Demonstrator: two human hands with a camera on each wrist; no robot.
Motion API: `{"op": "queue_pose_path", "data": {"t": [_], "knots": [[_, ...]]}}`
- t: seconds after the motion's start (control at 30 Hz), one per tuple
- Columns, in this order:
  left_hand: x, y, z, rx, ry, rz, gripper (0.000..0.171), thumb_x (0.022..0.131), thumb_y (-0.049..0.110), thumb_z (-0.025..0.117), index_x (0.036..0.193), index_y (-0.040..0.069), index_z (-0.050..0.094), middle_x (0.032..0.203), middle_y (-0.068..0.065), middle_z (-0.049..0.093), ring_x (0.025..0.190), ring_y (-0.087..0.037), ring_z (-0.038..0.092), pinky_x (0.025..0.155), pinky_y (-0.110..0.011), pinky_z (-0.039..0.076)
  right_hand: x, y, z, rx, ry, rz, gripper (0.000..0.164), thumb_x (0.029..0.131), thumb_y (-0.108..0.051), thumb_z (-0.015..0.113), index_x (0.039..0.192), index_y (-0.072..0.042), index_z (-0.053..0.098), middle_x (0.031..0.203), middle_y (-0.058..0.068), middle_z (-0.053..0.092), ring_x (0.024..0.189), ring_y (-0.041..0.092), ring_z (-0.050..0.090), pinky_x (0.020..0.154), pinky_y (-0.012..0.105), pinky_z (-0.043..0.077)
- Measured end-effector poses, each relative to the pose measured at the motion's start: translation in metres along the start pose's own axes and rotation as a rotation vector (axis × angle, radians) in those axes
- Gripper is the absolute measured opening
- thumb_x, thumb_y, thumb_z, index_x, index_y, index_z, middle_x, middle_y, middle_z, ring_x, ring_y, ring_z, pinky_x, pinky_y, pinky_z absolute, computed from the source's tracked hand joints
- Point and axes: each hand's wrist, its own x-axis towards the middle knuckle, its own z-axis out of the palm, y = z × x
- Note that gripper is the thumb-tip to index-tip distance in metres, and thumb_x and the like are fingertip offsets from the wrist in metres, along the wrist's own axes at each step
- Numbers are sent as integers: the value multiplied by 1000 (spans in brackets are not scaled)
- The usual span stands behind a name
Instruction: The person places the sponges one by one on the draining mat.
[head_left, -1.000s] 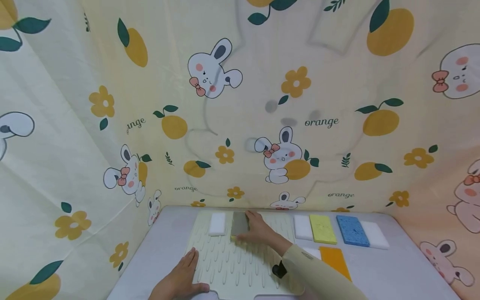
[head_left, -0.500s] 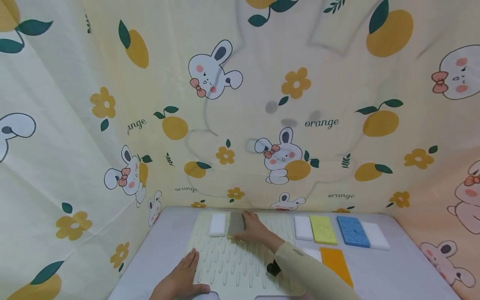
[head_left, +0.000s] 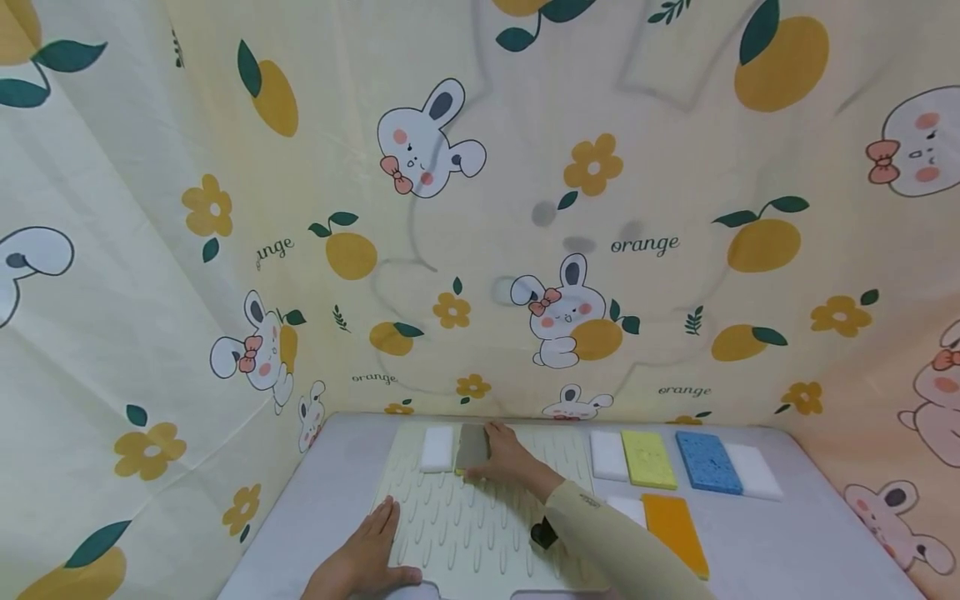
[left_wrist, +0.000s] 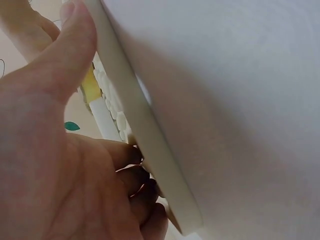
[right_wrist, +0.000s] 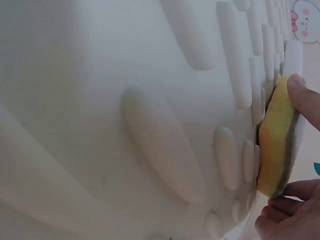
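A cream board with raised oblong ridges [head_left: 450, 533] lies on the table. On its far part, my right hand [head_left: 517, 458] holds a scouring sponge [head_left: 472, 447], grey side up and yellow side down. The right wrist view shows the thumb on one end of this yellow sponge [right_wrist: 276, 137] and fingers at the other, with its yellow face against the ridges. Just left of it lies a white sponge [head_left: 437, 450]. My left hand [head_left: 360, 554] rests along the board's left edge, fingers extended, thumb near its front corner; the left wrist view shows fingertips at the board's rim [left_wrist: 150, 145].
Right of the board lie a white sponge [head_left: 608, 456], a yellow sponge [head_left: 648, 459], a blue sponge [head_left: 708, 461] beside another white one [head_left: 753, 472], and an orange piece [head_left: 677, 535] partly behind my right sleeve [head_left: 615, 533]. A patterned curtain [head_left: 480, 208] encloses the back and sides.
My right hand has shifted the grey-and-yellow sponge slightly left, closer to the white sponge on the board. In the last half second it has hardly moved. The left hand stays in place.
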Motion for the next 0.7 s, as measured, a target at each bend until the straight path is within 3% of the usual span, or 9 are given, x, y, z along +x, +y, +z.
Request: {"op": "queue_pose_path", "data": {"t": [0.37,0.53,0.7], "knots": [[-2,2,-1,-6,13,14,120,85,62,83,160,-15,30,170,-35,24,159,-50,24,127,-65,25,-11,2,-7,39,-4,-22,120,86,-43,92,168,4,18,169,28,29,145,41,42,118,62,43],[-2,3,-1,2,11,7,120,85,63,83,161,-15,30,171,-35,24,159,-50,24,127,-64,25,-14,12,-10,37,7,-69,118,87,-44,92,167,4,20,166,26,35,149,43,38,122,62,39],[0,2,1,0,9,-9,121,85,63,84,161,-14,30,171,-34,24,159,-50,24,127,-64,25,-16,24,-15,6,7,-69,118,87,-49,90,168,3,21,171,27,30,156,47,31,125,62,33]]}}
